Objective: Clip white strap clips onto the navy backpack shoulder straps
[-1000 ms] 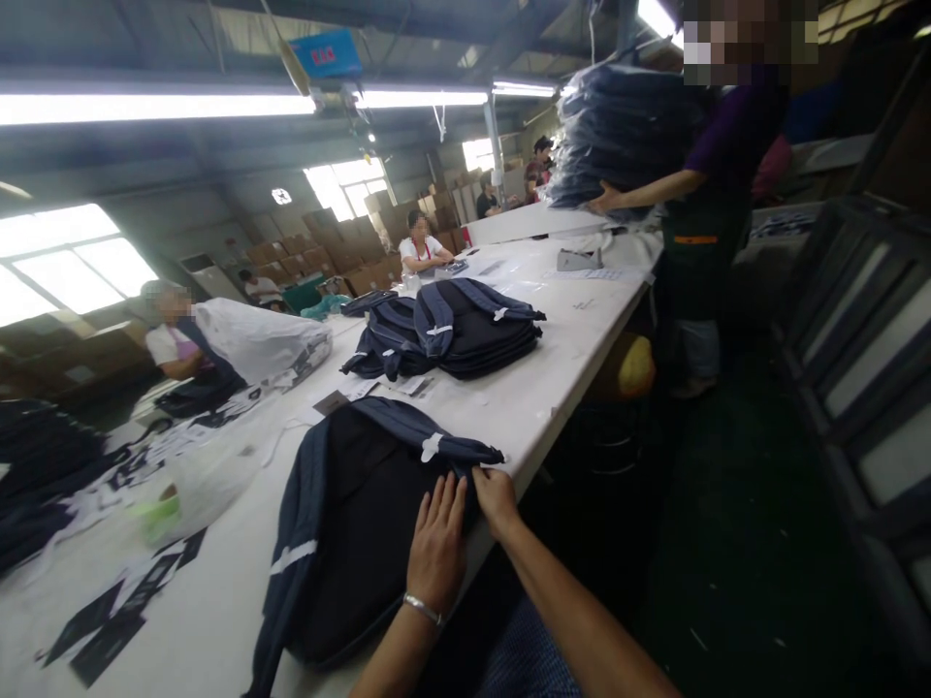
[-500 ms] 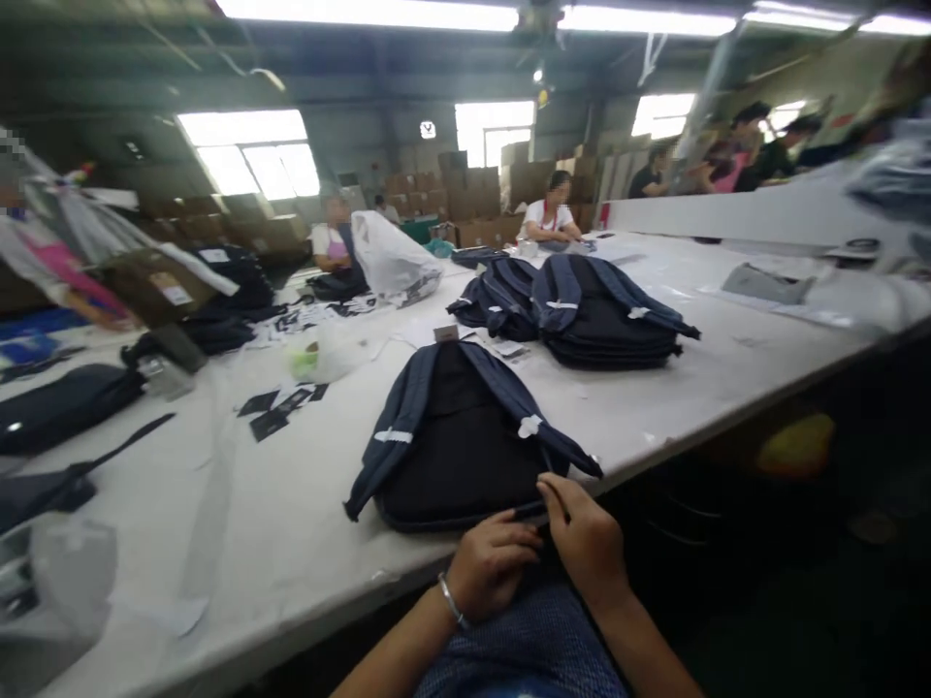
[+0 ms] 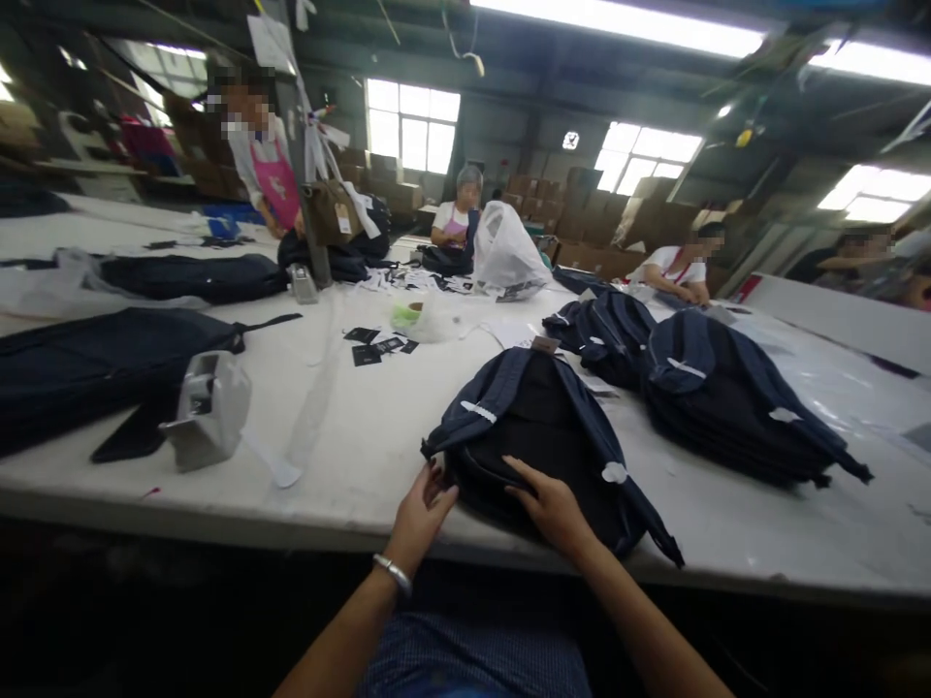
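A dark navy backpack (image 3: 538, 427) lies back-side up on the white table (image 3: 364, 436), its shoulder straps pointing toward me. My left hand (image 3: 424, 509), with a silver bracelet on the wrist, grips the backpack's near left corner at the table edge. My right hand (image 3: 554, 504) rests on the backpack's bottom edge, fingers curled over the fabric. A stack of similar backpacks (image 3: 734, 397) sits just to the right, and another pile (image 3: 603, 334) lies behind it.
A grey tape dispenser (image 3: 208, 407) stands at the left beside flat dark bags (image 3: 94, 359). Black tags (image 3: 378, 347) and a clear plastic bag (image 3: 505, 254) lie farther back. Several workers sit or stand around the tables; cardboard boxes line the far wall.
The camera swung left, so the table's left side came into view. My hands moved from the backpack's right corner to its bottom edge, the left now at the left corner.
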The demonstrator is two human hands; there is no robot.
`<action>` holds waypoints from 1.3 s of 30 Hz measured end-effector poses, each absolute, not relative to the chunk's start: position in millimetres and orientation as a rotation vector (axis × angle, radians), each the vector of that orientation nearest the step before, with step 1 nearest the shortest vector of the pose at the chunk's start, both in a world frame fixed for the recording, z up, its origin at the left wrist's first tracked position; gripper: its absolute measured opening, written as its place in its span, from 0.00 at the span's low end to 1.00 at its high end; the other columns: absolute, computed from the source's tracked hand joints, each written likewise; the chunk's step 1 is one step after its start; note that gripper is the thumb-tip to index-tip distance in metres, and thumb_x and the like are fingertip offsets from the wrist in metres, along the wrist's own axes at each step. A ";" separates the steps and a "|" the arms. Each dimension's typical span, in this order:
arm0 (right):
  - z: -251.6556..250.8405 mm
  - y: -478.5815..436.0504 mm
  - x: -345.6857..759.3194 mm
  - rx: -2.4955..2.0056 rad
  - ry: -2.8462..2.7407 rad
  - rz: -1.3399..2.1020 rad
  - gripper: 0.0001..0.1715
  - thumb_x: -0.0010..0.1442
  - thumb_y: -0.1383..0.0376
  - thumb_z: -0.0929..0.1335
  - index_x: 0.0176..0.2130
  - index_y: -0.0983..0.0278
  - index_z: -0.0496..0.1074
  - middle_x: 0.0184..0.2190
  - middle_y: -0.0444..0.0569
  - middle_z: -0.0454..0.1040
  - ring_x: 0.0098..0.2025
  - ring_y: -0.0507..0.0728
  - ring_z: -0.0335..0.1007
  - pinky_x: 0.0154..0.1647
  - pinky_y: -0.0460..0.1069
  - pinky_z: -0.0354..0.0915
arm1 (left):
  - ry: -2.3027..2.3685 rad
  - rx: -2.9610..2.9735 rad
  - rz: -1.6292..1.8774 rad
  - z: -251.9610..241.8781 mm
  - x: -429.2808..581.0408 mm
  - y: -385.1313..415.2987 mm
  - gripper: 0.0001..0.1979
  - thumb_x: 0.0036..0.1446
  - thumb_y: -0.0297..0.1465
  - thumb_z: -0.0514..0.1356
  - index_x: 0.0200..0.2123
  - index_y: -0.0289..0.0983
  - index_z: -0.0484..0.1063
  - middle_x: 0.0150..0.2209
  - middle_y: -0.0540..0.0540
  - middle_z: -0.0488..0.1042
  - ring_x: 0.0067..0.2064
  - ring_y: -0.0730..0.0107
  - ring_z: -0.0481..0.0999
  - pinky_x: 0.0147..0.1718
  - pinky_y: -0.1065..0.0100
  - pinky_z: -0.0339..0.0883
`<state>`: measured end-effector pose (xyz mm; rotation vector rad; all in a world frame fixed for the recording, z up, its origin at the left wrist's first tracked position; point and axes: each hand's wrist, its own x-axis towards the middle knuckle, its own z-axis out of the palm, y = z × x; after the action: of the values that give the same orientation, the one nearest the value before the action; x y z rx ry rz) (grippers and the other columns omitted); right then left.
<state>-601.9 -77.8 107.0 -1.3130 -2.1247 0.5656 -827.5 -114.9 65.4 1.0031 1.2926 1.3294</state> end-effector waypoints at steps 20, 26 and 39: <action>87.3 -72.6 -567.2 -1.364 -1.551 0.805 0.27 0.56 0.52 0.67 0.51 0.63 0.72 0.48 0.53 0.75 0.53 0.66 0.68 0.58 0.61 0.60 | 1.564 1.282 1.476 83.3 -782.1 -60.2 0.26 0.41 0.44 0.69 0.43 0.39 0.72 0.38 0.45 0.78 0.40 0.57 0.76 0.39 0.61 0.68; 82.0 -74.1 -566.2 -1.419 -1.570 0.764 0.26 0.56 0.53 0.67 0.50 0.63 0.72 0.48 0.53 0.75 0.53 0.65 0.68 0.57 0.61 0.62 | 1.797 1.506 1.380 90.8 -778.3 -69.6 0.10 0.53 0.38 0.62 0.35 0.41 0.77 0.38 0.43 0.77 0.42 0.56 0.74 0.40 0.61 0.65; 89.5 -82.4 -579.8 -1.334 -1.696 0.733 0.24 0.59 0.57 0.66 0.54 0.58 0.69 0.52 0.49 0.72 0.56 0.62 0.66 0.60 0.58 0.60 | 1.722 1.294 1.407 87.4 -789.5 -63.7 0.14 0.46 0.35 0.65 0.38 0.38 0.75 0.35 0.44 0.79 0.39 0.56 0.77 0.35 0.64 0.66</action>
<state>-579.8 -82.4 89.5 -1.3339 -1.6963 0.7334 -789.5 -63.7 87.4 1.2944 1.7223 1.4068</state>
